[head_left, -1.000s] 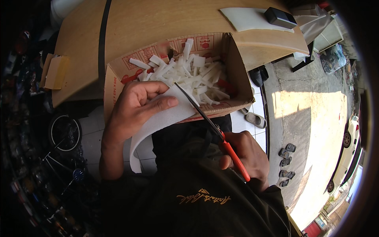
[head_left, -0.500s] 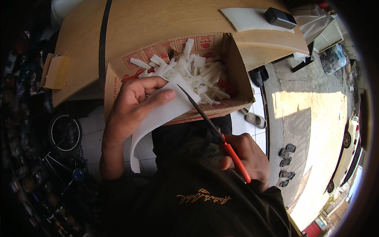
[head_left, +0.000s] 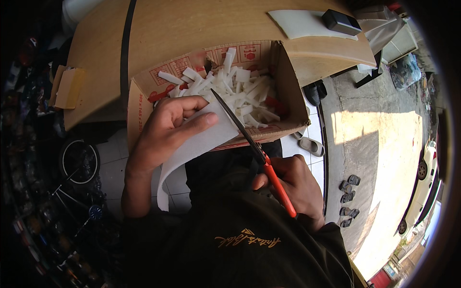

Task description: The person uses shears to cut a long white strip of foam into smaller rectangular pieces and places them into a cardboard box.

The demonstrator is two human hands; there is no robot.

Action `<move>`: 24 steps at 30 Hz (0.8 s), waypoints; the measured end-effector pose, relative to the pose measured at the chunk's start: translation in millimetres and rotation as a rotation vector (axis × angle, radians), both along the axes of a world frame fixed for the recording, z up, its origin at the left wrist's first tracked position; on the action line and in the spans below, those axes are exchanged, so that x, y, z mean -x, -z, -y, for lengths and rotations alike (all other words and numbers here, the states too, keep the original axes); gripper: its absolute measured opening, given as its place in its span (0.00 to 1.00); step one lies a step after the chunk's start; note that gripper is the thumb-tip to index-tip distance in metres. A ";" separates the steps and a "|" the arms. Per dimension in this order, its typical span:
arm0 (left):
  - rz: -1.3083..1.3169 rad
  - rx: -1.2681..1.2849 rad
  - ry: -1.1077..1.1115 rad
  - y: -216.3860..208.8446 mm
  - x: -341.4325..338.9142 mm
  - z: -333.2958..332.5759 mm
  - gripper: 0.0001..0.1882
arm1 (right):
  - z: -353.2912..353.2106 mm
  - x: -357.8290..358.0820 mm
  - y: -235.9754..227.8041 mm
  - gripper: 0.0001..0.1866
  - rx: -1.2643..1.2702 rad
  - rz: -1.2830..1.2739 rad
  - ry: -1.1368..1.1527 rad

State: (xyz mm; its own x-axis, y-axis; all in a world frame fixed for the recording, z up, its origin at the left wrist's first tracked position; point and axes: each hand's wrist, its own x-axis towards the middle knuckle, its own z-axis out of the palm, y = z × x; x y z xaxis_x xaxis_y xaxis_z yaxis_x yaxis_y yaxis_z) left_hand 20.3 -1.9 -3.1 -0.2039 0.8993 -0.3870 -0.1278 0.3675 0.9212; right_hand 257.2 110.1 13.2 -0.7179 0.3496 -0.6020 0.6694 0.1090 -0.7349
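Observation:
My left hand (head_left: pixel 175 125) pinches a strip of white foam sheet (head_left: pixel 204 137) between thumb and fingers; the strip's tail curls down toward my lap. In my right hand (head_left: pixel 297 187) is a pair of scissors (head_left: pixel 249 141) with red handles and dark blades. The blades lie along the strip's right end, their tip just beyond my left fingertips, and look nearly closed. Beneath both hands, an open cardboard box (head_left: pixel 294 103) holds many short cut white foam pieces (head_left: pixel 235 86), with a little red showing among them.
The box adjoins a wooden table (head_left: pixel 168 29) that bears a white sheet (head_left: pixel 302 23) and a dark box-shaped object (head_left: pixel 341 22). A small cardboard piece (head_left: pixel 69 88) is at the table's left. Sandals (head_left: pixel 311 146) lie on the tiles to the right; a bicycle wheel (head_left: pixel 79 162) shows at left.
The scissors and my right hand have shifted left and slightly up along the strip's end. My left hand has moved slightly right and down, still holding the strip.

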 end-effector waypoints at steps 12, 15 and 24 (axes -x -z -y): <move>0.035 -0.129 -0.263 0.7 -13.2 -1.9 0.13 | -1.0 -24.0 -0.8 0.45 0.009 -0.090 -0.054; 0.039 -0.110 -0.235 2.3 -16.1 -2.9 0.13 | -2.4 -20.8 2.9 0.44 -0.004 -0.065 -0.107; 0.031 -0.065 -0.186 -0.6 -12.6 -2.5 0.14 | -4.6 -7.9 -3.1 0.34 -0.040 -0.089 -0.085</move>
